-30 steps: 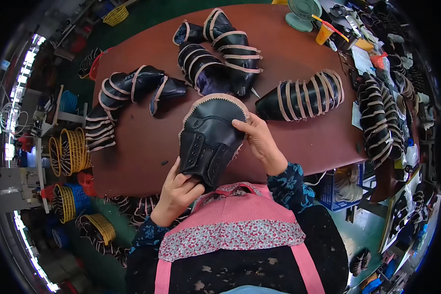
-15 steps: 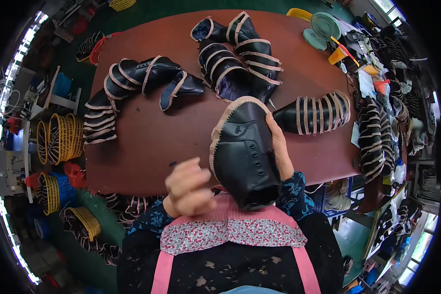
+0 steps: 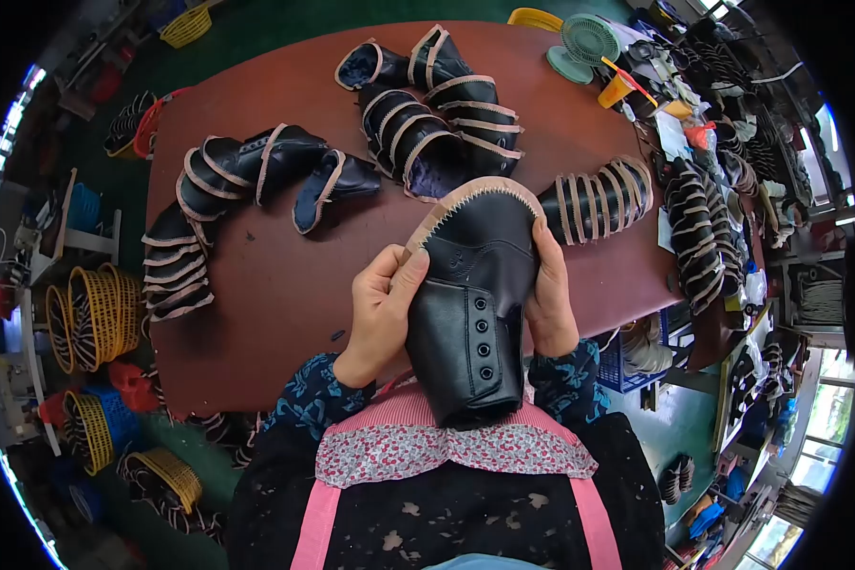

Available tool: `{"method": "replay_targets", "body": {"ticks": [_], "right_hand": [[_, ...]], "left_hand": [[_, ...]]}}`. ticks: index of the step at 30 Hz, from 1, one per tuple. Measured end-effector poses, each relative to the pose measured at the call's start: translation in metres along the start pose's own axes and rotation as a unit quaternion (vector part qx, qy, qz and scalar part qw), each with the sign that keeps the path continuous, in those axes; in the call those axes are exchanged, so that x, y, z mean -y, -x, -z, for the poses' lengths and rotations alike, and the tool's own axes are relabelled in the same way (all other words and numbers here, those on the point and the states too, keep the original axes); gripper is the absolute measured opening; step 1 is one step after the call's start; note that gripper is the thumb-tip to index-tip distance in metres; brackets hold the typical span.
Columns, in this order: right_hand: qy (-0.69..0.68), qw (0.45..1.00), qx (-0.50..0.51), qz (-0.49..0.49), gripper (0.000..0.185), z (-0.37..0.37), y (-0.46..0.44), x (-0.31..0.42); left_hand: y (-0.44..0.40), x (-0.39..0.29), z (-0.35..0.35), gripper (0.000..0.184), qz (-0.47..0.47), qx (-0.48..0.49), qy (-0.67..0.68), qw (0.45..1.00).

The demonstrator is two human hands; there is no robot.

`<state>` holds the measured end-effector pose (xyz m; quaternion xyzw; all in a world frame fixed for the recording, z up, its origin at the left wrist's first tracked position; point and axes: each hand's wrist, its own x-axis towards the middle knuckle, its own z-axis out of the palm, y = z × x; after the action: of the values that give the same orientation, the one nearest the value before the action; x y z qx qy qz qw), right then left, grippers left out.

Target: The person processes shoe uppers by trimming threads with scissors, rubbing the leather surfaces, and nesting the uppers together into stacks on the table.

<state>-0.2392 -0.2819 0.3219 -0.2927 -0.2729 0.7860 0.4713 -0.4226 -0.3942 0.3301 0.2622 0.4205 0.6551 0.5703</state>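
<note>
At frame centre, your left hand and right hand have fingers closed on opposite edges of the black upper, presumably to present its stitched rim squarely.

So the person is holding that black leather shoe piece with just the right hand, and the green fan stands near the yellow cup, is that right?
Not quite: the head view shows both hands holding the black leather shoe piece, the left hand as well as the right hand. The green fan does stand near the yellow cup.
</note>
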Motion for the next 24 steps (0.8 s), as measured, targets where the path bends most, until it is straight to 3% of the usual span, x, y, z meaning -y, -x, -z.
{"method": "replay_targets", "body": {"ticks": [2, 4, 8, 11, 13, 17, 19, 21, 22, 24], "right_hand": [[0.035, 0.999, -0.001, 0.030, 0.045, -0.002, 0.007, 0.001], [0.071, 0.996, 0.001, 0.055, 0.044, 0.003, 0.010, 0.005], [0.099, 0.991, 0.007, 0.094, 0.040, 0.011, 0.015, 0.004], [0.074, 0.994, 0.021, 0.074, 0.040, 0.010, 0.014, 0.006], [0.051, 0.998, 0.018, 0.041, 0.040, 0.011, 0.012, 0.003], [0.042, 0.999, 0.001, 0.024, 0.038, 0.000, 0.012, 0.008], [0.061, 0.997, 0.046, 0.025, 0.036, -0.005, 0.017, 0.015], [0.081, 0.995, -0.008, 0.059, 0.033, 0.009, 0.014, -0.003], [0.122, 0.990, -0.001, 0.077, 0.032, 0.013, 0.014, -0.010], [0.128, 0.991, 0.001, 0.050, 0.031, 0.006, 0.025, -0.009]], "left_hand": [[-0.005, -0.002, 0.003, 0.016, -0.053, -0.012, -0.045, 0.998], [-0.010, -0.004, -0.001, 0.020, -0.199, -0.113, -0.137, 0.964], [-0.008, -0.008, 0.021, 0.020, -0.194, -0.132, -0.199, 0.952], [-0.004, -0.004, 0.019, 0.020, -0.233, -0.129, -0.153, 0.952], [-0.005, -0.002, 0.016, 0.019, -0.215, -0.153, -0.042, 0.964], [0.006, 0.001, 0.010, 0.020, -0.208, -0.163, -0.032, 0.964], [0.013, -0.004, 0.006, 0.018, -0.177, -0.205, -0.092, 0.958], [0.009, -0.010, -0.001, 0.020, -0.204, -0.240, -0.232, 0.920], [-0.004, 0.002, 0.023, 0.023, -0.277, -0.206, -0.240, 0.907], [-0.010, -0.021, 0.009, 0.026, -0.235, -0.212, -0.212, 0.925]]}}
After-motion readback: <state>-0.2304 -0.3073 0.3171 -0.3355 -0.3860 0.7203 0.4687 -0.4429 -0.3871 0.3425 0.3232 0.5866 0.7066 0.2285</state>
